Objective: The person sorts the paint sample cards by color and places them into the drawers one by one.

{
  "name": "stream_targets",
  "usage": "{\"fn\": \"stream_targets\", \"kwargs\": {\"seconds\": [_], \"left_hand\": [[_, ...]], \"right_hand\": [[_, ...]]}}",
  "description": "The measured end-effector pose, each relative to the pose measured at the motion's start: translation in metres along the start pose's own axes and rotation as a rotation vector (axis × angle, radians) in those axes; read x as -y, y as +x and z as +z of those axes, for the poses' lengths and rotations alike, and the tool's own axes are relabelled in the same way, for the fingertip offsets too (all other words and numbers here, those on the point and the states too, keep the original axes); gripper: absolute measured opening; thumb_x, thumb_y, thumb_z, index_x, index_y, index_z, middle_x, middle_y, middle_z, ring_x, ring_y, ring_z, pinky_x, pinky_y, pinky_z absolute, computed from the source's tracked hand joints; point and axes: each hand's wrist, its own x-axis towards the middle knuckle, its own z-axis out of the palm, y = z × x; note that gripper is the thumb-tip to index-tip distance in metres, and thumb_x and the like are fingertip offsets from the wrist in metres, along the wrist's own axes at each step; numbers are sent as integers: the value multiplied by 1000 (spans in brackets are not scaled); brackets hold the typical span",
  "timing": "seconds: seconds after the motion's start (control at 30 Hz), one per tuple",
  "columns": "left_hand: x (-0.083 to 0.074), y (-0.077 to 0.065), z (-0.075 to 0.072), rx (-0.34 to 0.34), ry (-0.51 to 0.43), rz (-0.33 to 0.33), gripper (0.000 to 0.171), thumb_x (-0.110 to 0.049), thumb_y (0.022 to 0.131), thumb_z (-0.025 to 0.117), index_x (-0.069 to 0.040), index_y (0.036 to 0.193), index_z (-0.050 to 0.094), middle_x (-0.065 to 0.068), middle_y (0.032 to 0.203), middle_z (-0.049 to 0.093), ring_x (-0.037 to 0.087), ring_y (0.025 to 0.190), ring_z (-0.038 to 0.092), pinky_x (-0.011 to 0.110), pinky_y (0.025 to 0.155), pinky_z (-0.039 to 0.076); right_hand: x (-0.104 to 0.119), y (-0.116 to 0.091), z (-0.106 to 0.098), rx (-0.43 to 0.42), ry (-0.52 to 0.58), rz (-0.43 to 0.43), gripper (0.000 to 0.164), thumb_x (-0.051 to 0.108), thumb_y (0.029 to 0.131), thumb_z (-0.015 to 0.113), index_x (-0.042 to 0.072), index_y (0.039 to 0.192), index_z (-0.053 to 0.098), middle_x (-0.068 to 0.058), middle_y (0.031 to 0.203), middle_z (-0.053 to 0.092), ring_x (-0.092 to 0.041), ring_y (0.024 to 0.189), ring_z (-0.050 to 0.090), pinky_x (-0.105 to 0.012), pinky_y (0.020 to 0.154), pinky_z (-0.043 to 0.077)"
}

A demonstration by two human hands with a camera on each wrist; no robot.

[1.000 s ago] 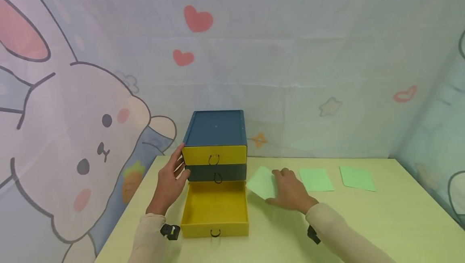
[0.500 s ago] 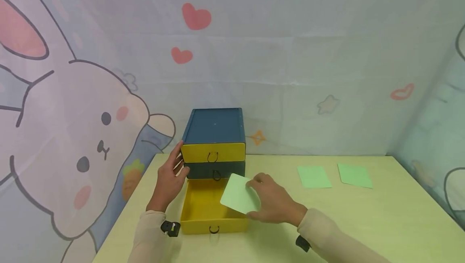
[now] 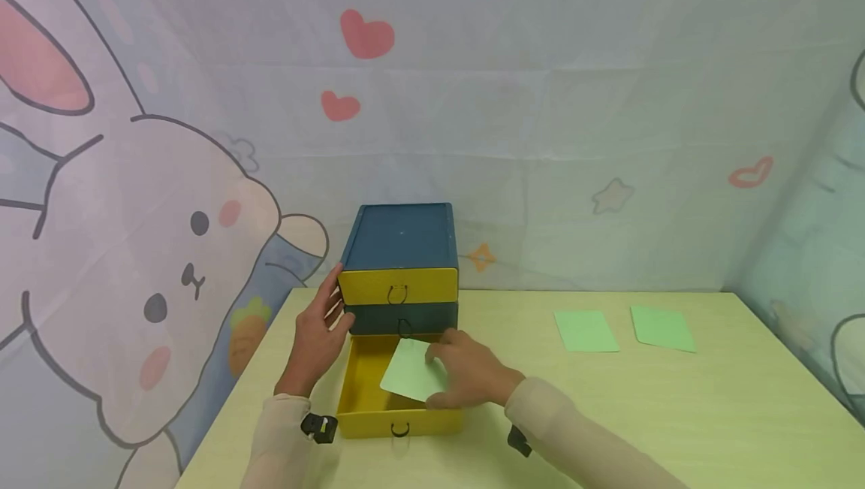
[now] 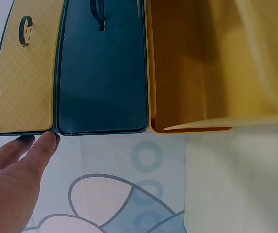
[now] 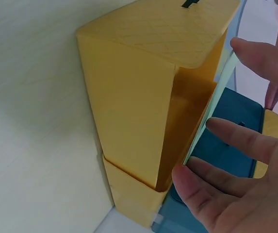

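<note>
A small drawer cabinet (image 3: 404, 237) has a blue top, a yellow upper drawer (image 3: 429, 286) and a dark teal middle drawer (image 3: 372, 319), both pushed in. The yellow bottom drawer (image 3: 399, 423) is pulled out. My left hand (image 3: 314, 342) touches the cabinet's left side near its front edge, fingers extended. In the right wrist view, my right hand (image 5: 248, 179) pinches a thin green sheet of paper (image 5: 210, 104) between thumb and fingertips. From the head view, this sheet is tilted above the opening of the bottom drawer, covering part of its inside.
Two more green paper sheets lie flat on the pale table at the right, a nearer one (image 3: 585, 331) and a farther one (image 3: 664, 328). Behind the table hangs a printed cloth (image 3: 541, 121) with a rabbit and hearts.
My right hand has lifted the green sheet from beside the cabinet and carried it left, over the pulled-out bottom drawer. The left hand keeps its place on the cabinet's side.
</note>
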Motion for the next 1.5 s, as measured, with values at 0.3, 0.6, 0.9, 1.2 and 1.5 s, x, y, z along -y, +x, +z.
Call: {"fn": "stream_targets", "kwargs": {"seconds": [0.3, 0.6, 0.9, 1.2, 1.5], "left_hand": [[-3, -1, 2, -4, -6, 13, 75, -2, 99, 51, -31, 161, 21, 6, 168, 25, 36, 147, 42, 43, 115, 42], [-2, -1, 3, -4, -4, 12, 75, -2, 99, 51, -32, 161, 21, 5, 168, 25, 36, 147, 42, 46, 115, 41], [-4, 0, 3, 5, -2, 12, 76, -3, 99, 52, -34, 161, 21, 4, 168, 24, 35, 148, 41, 43, 116, 42], [-4, 0, 3, 4, 2, 5, 77, -2, 99, 51, -36, 161, 20, 4, 168, 25, 35, 148, 41, 42, 116, 42], [-2, -2, 0, 1, -5, 8, 76, -1, 99, 51, -33, 161, 21, 5, 168, 24, 36, 148, 40, 42, 115, 42]], "right_hand": [[1, 21, 17, 55, -119, 33, 58, 50, 71, 85, 15, 115, 72, -2, 109, 69, -17, 96, 61, -31, 71, 57], [1, 21, 29, 87, -202, 77, 54, 48, 68, 89, 15, 108, 74, 3, 92, 63, -11, 81, 53, -27, 60, 51], [-1, 24, 34, 112, -220, 104, 44, 37, 68, 92, 15, 102, 74, 2, 89, 60, -11, 77, 51, -27, 60, 51], [-3, 25, 43, 134, -302, 80, 36, 34, 74, 90, 19, 102, 74, 4, 90, 62, -11, 79, 52, -29, 63, 54], [-1, 29, 45, 162, -323, 74, 40, 38, 73, 89, 21, 106, 74, 5, 94, 65, -11, 81, 56, -30, 65, 56]]}}
